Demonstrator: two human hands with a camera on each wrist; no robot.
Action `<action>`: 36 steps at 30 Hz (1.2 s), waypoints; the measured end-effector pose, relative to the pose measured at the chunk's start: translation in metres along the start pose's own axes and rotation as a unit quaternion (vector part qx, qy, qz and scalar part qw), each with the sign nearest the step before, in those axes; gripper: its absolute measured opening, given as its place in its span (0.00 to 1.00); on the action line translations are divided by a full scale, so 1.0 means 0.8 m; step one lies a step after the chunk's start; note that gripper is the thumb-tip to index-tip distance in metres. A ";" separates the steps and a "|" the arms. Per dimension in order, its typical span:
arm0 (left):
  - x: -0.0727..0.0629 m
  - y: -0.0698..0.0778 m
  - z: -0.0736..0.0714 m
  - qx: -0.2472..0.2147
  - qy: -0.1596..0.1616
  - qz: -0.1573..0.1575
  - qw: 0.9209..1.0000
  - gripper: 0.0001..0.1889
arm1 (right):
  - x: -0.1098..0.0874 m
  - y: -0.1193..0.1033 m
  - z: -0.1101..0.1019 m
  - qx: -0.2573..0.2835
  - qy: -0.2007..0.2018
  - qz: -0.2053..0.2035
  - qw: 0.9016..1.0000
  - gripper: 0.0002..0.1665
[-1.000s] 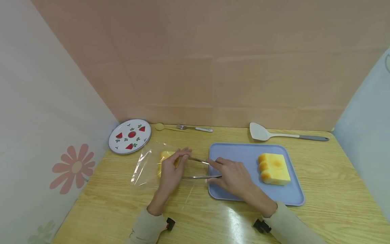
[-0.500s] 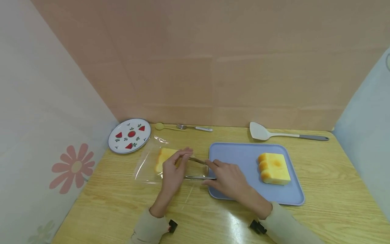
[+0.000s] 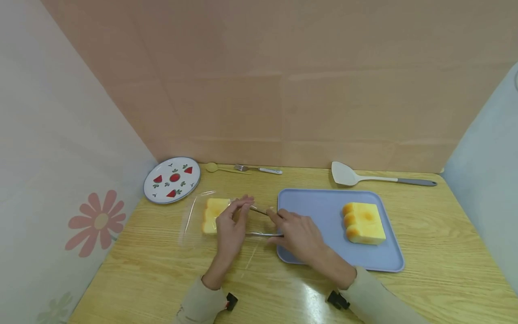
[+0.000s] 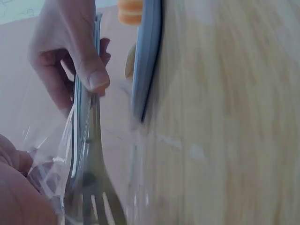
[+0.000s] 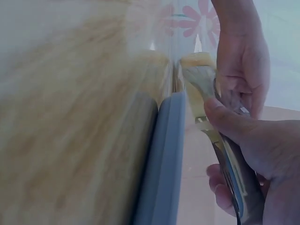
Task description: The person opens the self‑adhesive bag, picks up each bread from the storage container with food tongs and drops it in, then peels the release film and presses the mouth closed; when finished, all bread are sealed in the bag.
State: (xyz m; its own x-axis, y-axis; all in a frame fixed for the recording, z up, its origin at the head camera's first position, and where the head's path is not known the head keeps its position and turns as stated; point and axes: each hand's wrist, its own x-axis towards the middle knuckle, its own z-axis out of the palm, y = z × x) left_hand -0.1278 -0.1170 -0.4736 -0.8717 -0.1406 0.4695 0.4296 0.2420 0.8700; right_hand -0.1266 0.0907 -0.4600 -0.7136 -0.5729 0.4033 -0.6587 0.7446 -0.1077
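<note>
Metal tongs (image 3: 265, 234) are in my right hand (image 3: 301, 237), their arms spread apart; the thumb lies on one arm in the right wrist view, fingers around the other side. The slotted head of the tongs (image 4: 91, 192) points into a clear plastic bag (image 3: 189, 222). My left hand (image 3: 230, 231) pinches the bag's film near its mouth, beside the tongs. A yellow bread slice (image 3: 214, 209) with browned edges lies inside the bag, partly hidden by the left hand. A thicker bread piece (image 3: 366, 222) sits on the blue tray (image 3: 311, 202) at right.
A white plate with a fruit pattern (image 3: 163, 186) stands at the back left. A yellow spoon (image 3: 212, 167) and a fork (image 3: 269, 171) lie along the back wall. Behind the tray is a white spatula with a grey handle (image 3: 344, 174).
The bread slice has slid left, deeper into the bag. My right hand has shifted slightly left with the tongs. The left hand has barely moved and keeps its pinch on the bag.
</note>
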 end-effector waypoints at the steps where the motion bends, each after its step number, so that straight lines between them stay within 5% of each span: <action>1: -0.001 0.006 0.001 -0.007 -0.002 -0.008 1.000 0.12 | 0.000 0.000 0.000 0.002 0.002 0.000 1.000 0.47; 7: -0.003 0.010 0.002 -0.010 -0.007 -0.026 1.000 0.11 | 0.002 0.001 0.002 0.018 -0.016 0.004 1.000 0.44; 16: 0.014 -0.019 -0.021 0.068 -0.061 0.030 0.995 0.08 | 0.002 0.006 -0.004 0.011 -0.055 0.018 0.998 0.52; 19: 0.016 -0.027 -0.025 0.057 -0.070 0.018 0.996 0.09 | 0.001 0.011 -0.009 0.014 -0.069 0.028 0.997 0.53; 23: 0.017 -0.025 -0.025 0.051 -0.066 -0.002 0.997 0.10 | -0.001 0.018 -0.016 0.018 -0.088 0.046 0.995 0.54; 36: 0.017 -0.033 -0.024 0.041 -0.035 0.018 0.998 0.10 | -0.015 0.037 -0.036 0.020 -0.100 0.049 0.994 0.54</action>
State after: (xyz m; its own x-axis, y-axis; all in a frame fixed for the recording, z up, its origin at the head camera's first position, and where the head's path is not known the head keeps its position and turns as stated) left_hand -0.1465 -0.1440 -0.4871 -0.8711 -0.0640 0.4869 0.4435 0.3233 0.8359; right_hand -0.1306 0.1291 -0.4420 -0.8047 -0.5586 0.2010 -0.5905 0.7878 -0.1749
